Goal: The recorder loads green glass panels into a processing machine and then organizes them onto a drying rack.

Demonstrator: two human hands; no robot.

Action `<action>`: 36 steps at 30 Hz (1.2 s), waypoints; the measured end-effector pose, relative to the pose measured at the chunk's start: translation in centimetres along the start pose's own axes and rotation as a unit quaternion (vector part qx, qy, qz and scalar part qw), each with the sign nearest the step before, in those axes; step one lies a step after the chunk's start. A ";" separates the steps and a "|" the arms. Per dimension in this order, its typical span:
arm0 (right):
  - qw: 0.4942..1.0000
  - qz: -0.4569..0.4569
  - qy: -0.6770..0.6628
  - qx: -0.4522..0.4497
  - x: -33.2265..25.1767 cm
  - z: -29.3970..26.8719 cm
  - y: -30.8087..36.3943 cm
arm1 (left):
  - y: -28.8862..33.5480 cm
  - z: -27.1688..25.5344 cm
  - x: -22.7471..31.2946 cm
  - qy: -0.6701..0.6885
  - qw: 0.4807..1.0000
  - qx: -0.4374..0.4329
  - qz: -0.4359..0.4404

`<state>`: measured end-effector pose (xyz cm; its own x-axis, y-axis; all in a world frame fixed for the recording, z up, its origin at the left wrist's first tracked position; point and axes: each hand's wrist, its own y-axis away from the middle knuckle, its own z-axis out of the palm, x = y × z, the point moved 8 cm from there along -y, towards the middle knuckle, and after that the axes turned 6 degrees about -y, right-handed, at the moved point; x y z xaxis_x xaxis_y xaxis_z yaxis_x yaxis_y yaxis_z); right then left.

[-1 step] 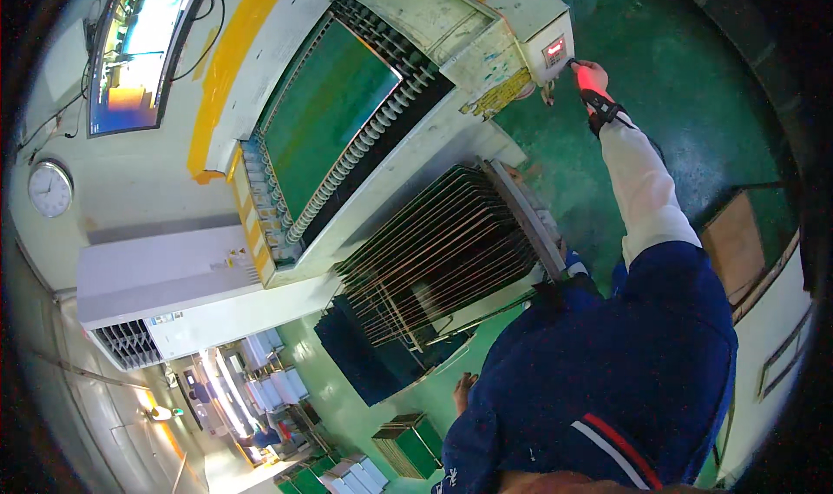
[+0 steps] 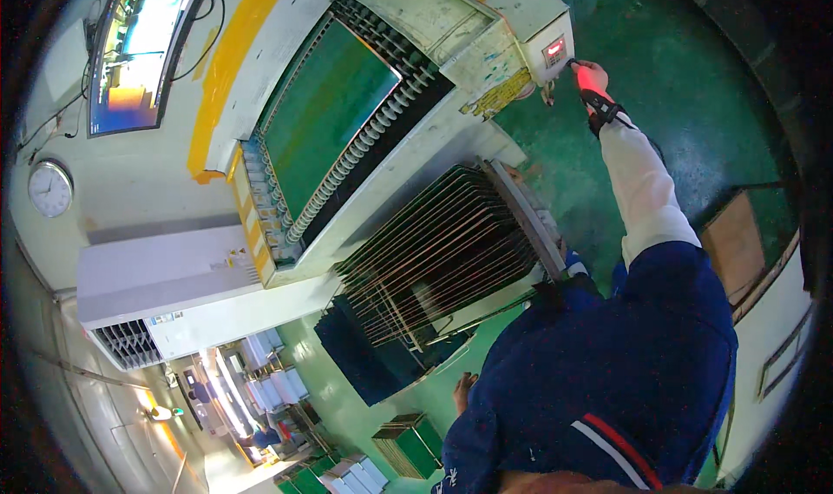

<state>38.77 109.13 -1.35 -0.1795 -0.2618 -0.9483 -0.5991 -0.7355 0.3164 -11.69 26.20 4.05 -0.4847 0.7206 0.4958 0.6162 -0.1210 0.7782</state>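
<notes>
As we look down through the head view, we find the right hand stretched out to the upper right, its fingertips at a small dark knob on the edge of a pale grey, boxy metal control box with a glowing red display. We see the box just beside the fingers, on their left, and well apart from the left hand, which is low down and partly covered by a navy cloth jacket with a red and a white stripe. The hands are far from each other; we cannot tell whether the right fingers pinch the knob or merely touch it, nor whether the left ones, bent inward, hold anything.

Red light tints the right hand, a black band circles its wrist, and a soft pale sleeve wrinkles along the forearm. Left of the box we see a smooth, glossy green rectangular sheet edged by ridged, ringed rollers. Between the hands stands a rack of thin, dark, parallel panels with coppery edges. Near the left hand, a block-shaped stack of green-faced boards rests on the shiny green floor.
</notes>
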 end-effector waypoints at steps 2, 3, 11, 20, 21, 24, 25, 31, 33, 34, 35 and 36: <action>0.999 -0.012 -0.040 -0.025 -0.1 0.4 -0.1 | 0.5 0.5 0.7 -0.005 1.000 -0.006 0.006; 0.999 0.004 -0.032 -0.012 0.2 0.2 -0.1 | 0.9 0.7 1.0 -0.008 1.000 -0.009 0.008; 0.997 -0.009 -0.068 -0.031 -0.3 0.5 0.4 | 2.7 1.7 2.0 -0.038 0.999 -0.004 -0.006; 0.998 0.017 -0.048 -0.025 -0.7 0.0 1.1 | 1.3 1.4 1.3 -0.044 0.999 -0.009 -0.014; 0.998 0.030 -0.040 -0.028 -0.6 0.1 1.1 | 1.3 1.5 1.3 -0.042 0.999 -0.006 -0.015; 0.998 0.046 -0.041 -0.021 -0.1 0.0 0.9 | 1.4 1.6 1.3 -0.047 0.999 -0.012 -0.011; 0.998 0.017 -0.054 -0.031 -0.5 0.3 0.8 | 1.4 1.7 1.4 -0.048 0.999 -0.014 -0.008; 0.998 -0.022 -0.048 -0.021 -0.6 0.3 0.4 | 0.2 1.8 1.2 -0.047 0.998 -0.037 0.022; 0.999 -0.007 -0.033 -0.013 -0.1 0.2 0.2 | 0.0 2.4 2.3 -0.052 0.987 -0.085 0.128; 0.998 -0.019 -0.046 -0.026 -0.2 0.5 0.1 | 0.1 2.7 2.6 -0.044 0.980 -0.110 0.158; 0.998 -0.020 -0.045 -0.027 -0.1 0.6 -0.1 | -0.3 2.6 2.7 -0.040 0.981 -0.111 0.156; 1.000 -0.003 -0.026 -0.010 0.3 0.4 -0.3 | -0.9 1.2 0.0 -0.036 0.999 -0.032 -0.018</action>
<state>38.58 109.46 -1.75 -0.2167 -0.2251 -0.9499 -0.5843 -0.7496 0.3109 -11.47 27.12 2.85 -0.4578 0.7723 0.4405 0.5582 -0.1359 0.8185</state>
